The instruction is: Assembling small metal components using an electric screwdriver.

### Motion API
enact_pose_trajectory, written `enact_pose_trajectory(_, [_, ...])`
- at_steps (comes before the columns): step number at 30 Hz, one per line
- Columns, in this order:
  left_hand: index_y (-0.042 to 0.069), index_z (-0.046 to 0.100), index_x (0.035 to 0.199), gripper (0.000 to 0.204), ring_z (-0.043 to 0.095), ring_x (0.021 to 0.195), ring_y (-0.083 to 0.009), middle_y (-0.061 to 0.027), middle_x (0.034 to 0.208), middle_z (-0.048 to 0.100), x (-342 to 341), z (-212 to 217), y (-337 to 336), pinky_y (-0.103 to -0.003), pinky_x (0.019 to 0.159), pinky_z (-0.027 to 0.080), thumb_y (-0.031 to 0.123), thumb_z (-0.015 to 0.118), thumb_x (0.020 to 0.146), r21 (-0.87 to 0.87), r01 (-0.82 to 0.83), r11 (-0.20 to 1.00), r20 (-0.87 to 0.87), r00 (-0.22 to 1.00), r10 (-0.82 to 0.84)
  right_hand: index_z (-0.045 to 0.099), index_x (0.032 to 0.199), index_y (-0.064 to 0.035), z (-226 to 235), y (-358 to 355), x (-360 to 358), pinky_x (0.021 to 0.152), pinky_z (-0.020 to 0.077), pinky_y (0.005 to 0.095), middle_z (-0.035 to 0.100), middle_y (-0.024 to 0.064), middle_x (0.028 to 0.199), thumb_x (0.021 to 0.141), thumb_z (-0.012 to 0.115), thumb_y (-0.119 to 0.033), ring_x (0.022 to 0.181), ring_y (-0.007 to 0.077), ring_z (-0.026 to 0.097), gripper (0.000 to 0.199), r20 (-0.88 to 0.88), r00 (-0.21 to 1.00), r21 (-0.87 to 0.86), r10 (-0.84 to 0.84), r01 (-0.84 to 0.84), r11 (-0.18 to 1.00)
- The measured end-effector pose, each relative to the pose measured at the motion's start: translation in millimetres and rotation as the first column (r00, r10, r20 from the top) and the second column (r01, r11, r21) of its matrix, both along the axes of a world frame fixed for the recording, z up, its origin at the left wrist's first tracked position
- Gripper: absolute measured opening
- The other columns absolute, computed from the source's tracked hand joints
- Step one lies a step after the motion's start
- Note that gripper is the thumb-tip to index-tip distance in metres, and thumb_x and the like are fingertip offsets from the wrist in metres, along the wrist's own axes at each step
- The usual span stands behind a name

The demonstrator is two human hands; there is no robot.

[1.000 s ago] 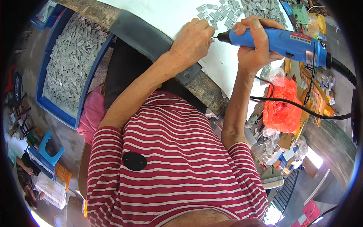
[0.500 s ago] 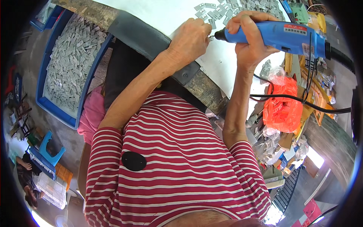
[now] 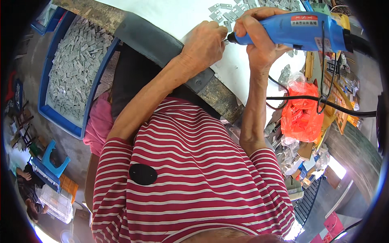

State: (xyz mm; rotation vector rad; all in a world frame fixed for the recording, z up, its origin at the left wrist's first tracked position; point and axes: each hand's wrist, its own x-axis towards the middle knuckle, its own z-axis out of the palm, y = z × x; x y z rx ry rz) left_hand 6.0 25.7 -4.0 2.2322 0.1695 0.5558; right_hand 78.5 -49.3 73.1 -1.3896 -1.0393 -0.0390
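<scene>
My right hand [image 3: 261,40] is wrapped round the body of a blue handheld power tool [image 3: 296,34]. Its black nose points left, and a thick black cable leaves its rear. Close to that nose, my left hand [image 3: 206,44] has its fingers curled in a pinch. A small metal piece [image 3: 225,41] shows at the fingertips, mostly hidden by them. The tool's tip is at or very near this piece; contact is too small to make out. Just beyond my hands, several small grey rectangular metal parts [image 3: 219,16] lie scattered on the white work surface [image 3: 170,18].
A blue tray [image 3: 44,95] full of similar grey parts stands at my left. Dark padding [image 3: 150,36] covers part of the table edge. At the right are a red plastic bag [image 3: 300,117], clutter and a black cable [image 3: 344,108]. A person [image 3: 30,194] sits far left.
The tool has swung slightly, its rear dropping nearer and its nose shifting a little left. My right hand has moved slightly left with it. The left hand stays almost in place.
</scene>
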Motion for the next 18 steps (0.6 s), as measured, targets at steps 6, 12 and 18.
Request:
enact_pose_trajectory(6, [0.001, 0.058, 0.078, 0.012, 0.053, 0.075, -0.0306, -0.0135, 0.074, 0.054, -1.9, -2.3, 0.8, -0.038, 0.068, 0.044, 0.005, 0.061, 0.067, 0.022, 0.015, 1.000, 0.059, 0.998, -0.016, 0.046, 0.082, 0.0043, -1.2, -6.8, 2.4, 0.048, 0.0459, 0.0309, 0.053, 0.0178, 0.065, 0.068, 0.053, 0.009, 0.049, 0.0194, 0.051, 0.016, -0.245, 0.949, 0.150, 0.198, -0.165, 0.975])
enact_pose_trajectory(12, [0.002, 0.056, 0.081, 0.014, 0.053, 0.074, -0.0312, -0.0129, 0.075, 0.053, -3.0, -3.4, -2.7, -0.039, 0.067, 0.043, 0.004, 0.062, 0.069, 0.042, 0.020, 0.999, 0.176, 0.984, -0.027, 0.043, 0.089, 0.0031, -4.6, -18.5, 5.8, 0.052, 0.0472, 0.0336, 0.053, 0.0192, 0.069, 0.071, 0.052, 0.007, 0.051, 0.0198, 0.052, 0.021, -0.202, 0.942, 0.185, 0.268, -0.232, 0.955])
enact_pose_trajectory(18, [0.002, 0.054, 0.077, 0.011, 0.052, 0.073, -0.0318, -0.0131, 0.074, 0.052, -2.5, -4.4, -3.9, -0.039, 0.065, 0.043, 0.003, 0.061, 0.069, 0.058, 0.040, 0.998, 0.144, 0.988, -0.048, 0.042, 0.092, 0.0020, -6.9, -24.4, 1.7, 0.054, 0.0477, 0.0356, 0.053, 0.0202, 0.071, 0.071, 0.053, 0.006, 0.053, 0.0202, 0.053, 0.024, -0.148, 0.938, 0.181, 0.314, -0.287, 0.941])
